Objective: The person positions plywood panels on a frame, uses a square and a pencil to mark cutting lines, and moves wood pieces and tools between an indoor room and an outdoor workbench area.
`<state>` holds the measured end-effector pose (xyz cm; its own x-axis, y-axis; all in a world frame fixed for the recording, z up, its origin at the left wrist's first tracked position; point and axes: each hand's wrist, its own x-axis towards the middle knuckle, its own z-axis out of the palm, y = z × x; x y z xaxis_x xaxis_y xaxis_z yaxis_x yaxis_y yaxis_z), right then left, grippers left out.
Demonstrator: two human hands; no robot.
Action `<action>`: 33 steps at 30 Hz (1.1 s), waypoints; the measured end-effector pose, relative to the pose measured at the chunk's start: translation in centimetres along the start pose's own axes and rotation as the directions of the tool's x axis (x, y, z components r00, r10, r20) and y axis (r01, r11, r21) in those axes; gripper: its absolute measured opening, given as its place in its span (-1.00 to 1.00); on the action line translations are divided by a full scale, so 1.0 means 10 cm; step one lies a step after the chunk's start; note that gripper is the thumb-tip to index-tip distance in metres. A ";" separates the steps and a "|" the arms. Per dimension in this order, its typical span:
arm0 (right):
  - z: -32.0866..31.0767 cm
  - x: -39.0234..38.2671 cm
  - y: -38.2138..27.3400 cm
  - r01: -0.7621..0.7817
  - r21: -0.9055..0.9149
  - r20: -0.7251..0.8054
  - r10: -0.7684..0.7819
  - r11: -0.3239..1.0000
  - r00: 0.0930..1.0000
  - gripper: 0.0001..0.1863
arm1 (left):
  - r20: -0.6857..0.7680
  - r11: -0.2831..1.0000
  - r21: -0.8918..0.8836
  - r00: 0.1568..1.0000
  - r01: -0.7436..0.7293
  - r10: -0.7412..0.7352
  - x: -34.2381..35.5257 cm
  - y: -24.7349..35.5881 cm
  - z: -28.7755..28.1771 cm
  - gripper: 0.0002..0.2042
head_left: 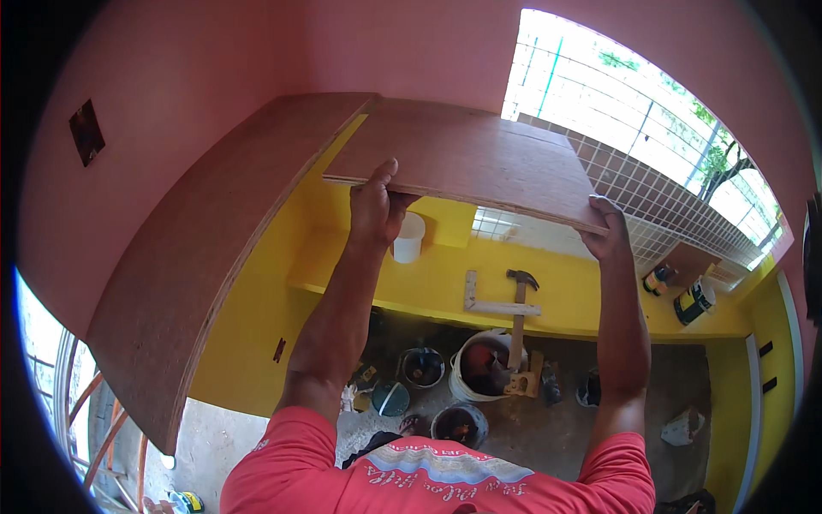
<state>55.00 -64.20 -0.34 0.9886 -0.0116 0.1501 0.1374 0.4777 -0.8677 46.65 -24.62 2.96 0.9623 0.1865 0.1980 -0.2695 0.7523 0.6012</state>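
A reddish-brown plywood board point(471, 158) is held up in front of me at the far wall, its front edge facing me. My left hand point(377, 206) grips that edge near its left end, thumb on top and fingers beneath. At the right front corner my right hand point(608, 227) grips the same board, its fingers partly hidden. A long curved plywood panel point(214, 214) runs along the left wall, with a narrow yellow gap between it and the board. Whether the board's back edge touches the wall, I cannot tell.
Below, a yellow counter point(411, 287) carries a white container point(409, 238), a hammer point(520, 300), a try square point(497, 307) and paint cans point(693, 300). Under it stand buckets point(484, 364) and a handsaw's wooden handle point(524, 381). A barred window point(634, 94) opens at right.
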 end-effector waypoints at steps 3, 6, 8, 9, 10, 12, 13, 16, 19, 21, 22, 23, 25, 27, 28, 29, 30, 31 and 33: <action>0.12 0.08 0.03 0.034 -0.030 0.053 -0.032 0.999 0.998 -0.77 | 0.008 0.999 -0.002 0.999 -0.037 0.037 0.07 0.09 -0.04 -0.69; 0.21 0.08 0.00 -0.035 0.000 0.052 0.035 0.999 0.998 -0.77 | 0.033 0.997 -0.017 0.996 -0.079 0.079 0.13 0.13 0.02 -0.70; 0.35 0.06 -0.05 0.026 -0.091 0.034 -0.023 0.995 0.999 -0.78 | 0.022 0.995 -0.004 0.995 -0.096 0.096 0.20 0.15 0.01 -0.69; 0.49 0.01 -0.09 -0.040 0.009 0.030 0.039 0.999 0.999 -0.78 | 0.010 0.994 -0.004 0.994 -0.105 0.105 0.22 0.17 -0.02 -0.69; 0.57 -0.02 -0.13 -0.098 0.107 0.027 0.096 0.989 0.995 -0.78 | 0.019 0.994 -0.007 0.994 -0.105 0.105 0.25 0.17 -0.02 -0.70; 0.52 0.00 -0.15 -0.107 0.140 0.018 0.106 0.984 0.994 -0.79 | 0.022 0.993 -0.012 0.993 -0.113 0.114 0.30 0.16 -0.03 -0.70; 0.55 0.01 -0.15 -0.115 0.181 0.006 0.116 0.977 0.993 -0.80 | 0.006 0.994 -0.003 0.994 -0.109 0.109 0.31 0.16 -0.05 -0.70; 0.71 -0.02 -0.13 -0.140 0.171 -0.003 0.142 0.975 0.990 -0.80 | -0.010 0.997 0.013 0.997 -0.082 0.082 0.35 0.21 -0.15 -0.71; 0.80 -0.01 -0.10 -0.152 0.208 0.005 0.154 0.966 0.988 -0.79 | -0.025 0.997 0.024 0.997 -0.076 0.076 0.34 0.23 -0.15 -0.72; 0.83 0.00 -0.13 -0.150 0.185 0.019 0.149 0.971 0.989 -0.78 | -0.041 0.994 0.034 0.994 -0.100 0.101 0.38 0.21 -0.15 -0.73; 0.81 -0.02 -0.15 -0.143 0.157 0.019 0.142 0.977 0.990 -0.77 | -0.024 0.995 0.043 0.995 -0.095 0.096 0.42 0.18 -0.18 -0.71; 0.78 -0.01 -0.14 -0.139 0.160 0.012 0.138 0.977 0.990 -0.77 | -0.004 0.995 0.052 0.996 -0.087 0.088 0.45 0.16 -0.20 -0.69; 0.66 0.07 -0.12 -0.195 0.150 0.141 0.175 0.969 0.974 -0.76 | 0.007 0.992 0.079 0.995 -0.101 0.101 0.44 0.16 -0.23 -0.66; 0.41 0.29 -0.02 -0.173 0.123 0.158 0.153 0.977 0.975 -0.74 | 0.032 0.990 0.093 0.994 -0.110 0.107 0.47 0.12 -0.15 -0.63; 0.54 0.25 -0.04 -0.202 0.120 0.110 0.189 0.972 0.976 -0.75 | 0.021 0.988 0.101 0.993 -0.118 0.117 0.43 0.18 -0.18 -0.63; 0.74 0.20 -0.04 -0.235 0.120 0.069 0.228 0.965 0.971 -0.75 | 0.040 0.989 0.102 0.994 -0.106 0.103 0.40 0.21 -0.21 -0.63; 0.84 0.14 -0.08 -0.215 0.126 0.050 0.210 0.968 0.976 -0.75 | 0.023 0.986 0.121 0.994 -0.112 0.110 0.39 0.21 -0.22 -0.61; 0.93 0.09 -0.12 -0.213 0.146 0.003 0.215 0.966 0.977 -0.75 | 0.002 0.983 0.143 0.993 -0.119 0.120 0.39 0.20 -0.21 -0.59; 0.87 0.11 -0.18 -0.203 0.170 -0.049 0.214 0.964 0.976 -0.75 | 0.016 0.989 0.106 0.994 -0.108 0.107 0.43 0.19 -0.17 -0.59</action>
<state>55.29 -57.41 5.51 0.9969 0.0475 -0.0627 -0.0786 0.6127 -0.7864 50.31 -21.33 3.58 0.9273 0.2553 0.2737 -0.3741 0.6566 0.6549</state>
